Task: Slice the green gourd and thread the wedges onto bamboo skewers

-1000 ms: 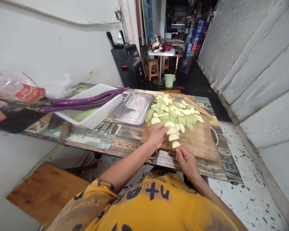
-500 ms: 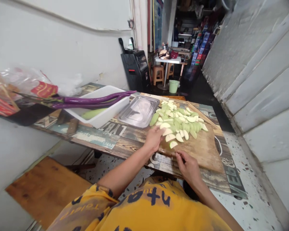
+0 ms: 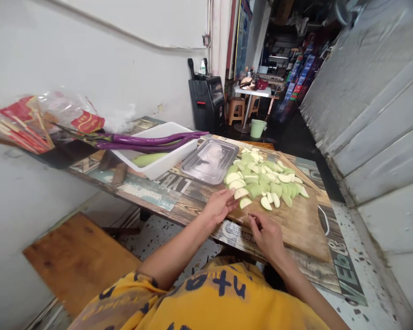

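Observation:
My right hand [image 3: 266, 234] pinches a thin skewer [image 3: 249, 213] near the front edge of the wooden cutting board [image 3: 299, 224]. Just beyond the skewer's tip is a half-round slice of pale green vegetable [image 3: 245, 202]; whether it is pierced I cannot tell. Left of that slice, my left hand [image 3: 219, 207] is open, palm turned inward, fingers stretched toward another white-fleshed slice [image 3: 241, 193]. Its fingertips are close to this slice, and contact is unclear. A heap of similar slices [image 3: 263, 178] covers the back of the board.
Left of the board lies a clear plastic tray [image 3: 209, 160]. Beyond it, purple eggplants [image 3: 141, 140] rest across a white tub [image 3: 158, 170] holding a pale green vegetable [image 3: 149, 159]. Loose skewers [image 3: 298, 172] lie behind the heap. The board has a white handle [image 3: 325, 221].
My left hand has opened its fingers and drawn slightly back from the slices. My right hand stays low at the board's front edge with the skewer. The whole view has shifted a little.

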Demonstrator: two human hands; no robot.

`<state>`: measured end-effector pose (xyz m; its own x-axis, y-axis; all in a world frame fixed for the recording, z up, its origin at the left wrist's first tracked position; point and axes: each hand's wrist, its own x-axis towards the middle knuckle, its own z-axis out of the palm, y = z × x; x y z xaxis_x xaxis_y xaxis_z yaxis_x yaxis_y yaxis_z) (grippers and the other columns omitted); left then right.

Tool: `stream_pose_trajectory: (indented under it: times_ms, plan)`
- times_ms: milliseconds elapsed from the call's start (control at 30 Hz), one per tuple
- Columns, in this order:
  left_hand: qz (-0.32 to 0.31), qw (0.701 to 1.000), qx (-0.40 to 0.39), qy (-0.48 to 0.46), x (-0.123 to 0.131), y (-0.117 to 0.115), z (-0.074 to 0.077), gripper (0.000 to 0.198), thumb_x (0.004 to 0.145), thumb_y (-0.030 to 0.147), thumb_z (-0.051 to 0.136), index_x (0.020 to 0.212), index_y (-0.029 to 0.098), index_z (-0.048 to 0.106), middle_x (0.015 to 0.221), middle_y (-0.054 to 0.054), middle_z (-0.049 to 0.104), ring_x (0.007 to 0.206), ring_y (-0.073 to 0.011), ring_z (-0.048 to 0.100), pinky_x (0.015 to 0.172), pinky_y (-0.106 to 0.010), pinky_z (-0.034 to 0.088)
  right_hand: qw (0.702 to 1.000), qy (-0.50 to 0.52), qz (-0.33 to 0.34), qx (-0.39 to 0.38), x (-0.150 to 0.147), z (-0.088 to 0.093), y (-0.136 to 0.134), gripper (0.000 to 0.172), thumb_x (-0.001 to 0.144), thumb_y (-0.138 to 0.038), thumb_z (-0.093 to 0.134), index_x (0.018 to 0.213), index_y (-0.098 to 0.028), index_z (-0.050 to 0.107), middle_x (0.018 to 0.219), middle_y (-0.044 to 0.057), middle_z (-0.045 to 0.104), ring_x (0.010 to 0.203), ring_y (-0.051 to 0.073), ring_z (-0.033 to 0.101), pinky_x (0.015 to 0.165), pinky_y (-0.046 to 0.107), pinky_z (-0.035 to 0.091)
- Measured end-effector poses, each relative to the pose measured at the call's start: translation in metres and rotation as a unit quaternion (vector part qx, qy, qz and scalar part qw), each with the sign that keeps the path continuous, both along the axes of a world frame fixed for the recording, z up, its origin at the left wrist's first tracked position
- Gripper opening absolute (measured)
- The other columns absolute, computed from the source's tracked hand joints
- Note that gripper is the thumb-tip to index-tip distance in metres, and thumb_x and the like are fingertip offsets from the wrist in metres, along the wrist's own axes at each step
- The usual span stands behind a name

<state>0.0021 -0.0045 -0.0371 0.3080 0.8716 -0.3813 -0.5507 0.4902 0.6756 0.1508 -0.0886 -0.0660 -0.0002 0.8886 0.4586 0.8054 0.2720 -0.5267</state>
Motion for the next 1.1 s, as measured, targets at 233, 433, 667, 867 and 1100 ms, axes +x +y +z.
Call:
stream_pose_trajectory:
  times_ms: [233,433,667,867,1100]
  plan:
    - [0.119,0.993,-0.021,0.013,-0.031,0.048,0.0,0.01,0.076,0.015,0.061,0.086,0.012,0.061,0.076,-0.007,0.067,0.065,-0.0135,0.064,0.064,-0.028,0.053,1.0,0.011,-0.021,-0.016,0.012,-0.003,-0.019,0.028,0.087,-0.035,0.047,0.094,-0.015,0.065,0.08,0.008,0.07,0.066,0.017,0.065,0.063,0.027,0.05]
    - [0.192,0.977,-0.082,0.039,-0.068,0.112,0.006,0.005,0.079,0.014,0.058,0.083,0.015,0.057,0.067,-0.004,0.063,0.064,-0.0121,0.062,0.067,-0.028,0.053,0.999,0.025,0.002,-0.023,0.015,-0.015,-0.031,0.025,0.088,-0.032,0.046,0.095,-0.016,0.064,0.089,0.008,0.071,0.077,0.019,0.067,0.069,0.028,0.052]
    - [0.2,0.965,-0.126,0.113,-0.09,0.139,-0.005,0.003,0.082,0.014,0.054,0.083,0.015,0.056,0.07,-0.003,0.059,0.066,-0.0116,0.059,0.065,-0.028,0.053,0.999,0.032,0.024,-0.028,0.018,-0.027,-0.034,0.021,0.088,-0.029,0.045,0.096,-0.017,0.062,0.09,0.007,0.07,0.079,0.018,0.067,0.072,0.027,0.052]
    - [0.196,0.959,-0.145,0.142,-0.102,0.14,-0.005,0.006,0.083,0.011,0.049,0.085,0.014,0.054,0.073,-0.005,0.057,0.068,-0.0142,0.059,0.062,-0.029,0.053,0.999,0.033,0.031,-0.023,0.018,-0.029,-0.033,0.021,0.089,-0.026,0.044,0.094,-0.017,0.062,0.088,0.006,0.07,0.077,0.017,0.066,0.07,0.025,0.051]
    - [0.205,0.961,-0.13,0.132,-0.111,0.136,-0.011,0.011,0.082,0.007,0.048,0.087,0.013,0.055,0.07,-0.005,0.057,0.062,-0.0145,0.06,0.055,-0.027,0.053,0.999,0.033,0.036,-0.004,0.018,-0.034,-0.033,0.02,0.088,-0.024,0.045,0.095,-0.016,0.062,0.086,0.006,0.07,0.073,0.017,0.066,0.068,0.025,0.051]
